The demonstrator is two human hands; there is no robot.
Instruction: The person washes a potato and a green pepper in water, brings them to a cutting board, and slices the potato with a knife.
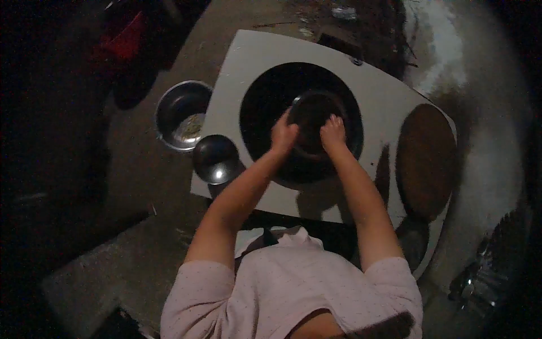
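A large black round basin or pan [259, 107] sits on a white board [234, 68] in front of me. Inside its outline is a smaller dark round bowl [313, 116] with a shiny rim; its contents are too dark to make out. My left hand [284, 135] grips this bowl's left rim. My right hand [333, 134] is at the bowl's right side, its fingers curled together over the inside. Whether anything is between those fingers is hidden by the dim light.
A metal bowl [168, 116] with pale bits in it stands left of the board. Closer in, a smaller metal bowl [215, 158] sits at the board's left edge. A brown oval disc [427, 161] lies on the right. Shiny utensils [480, 282] are at lower right.
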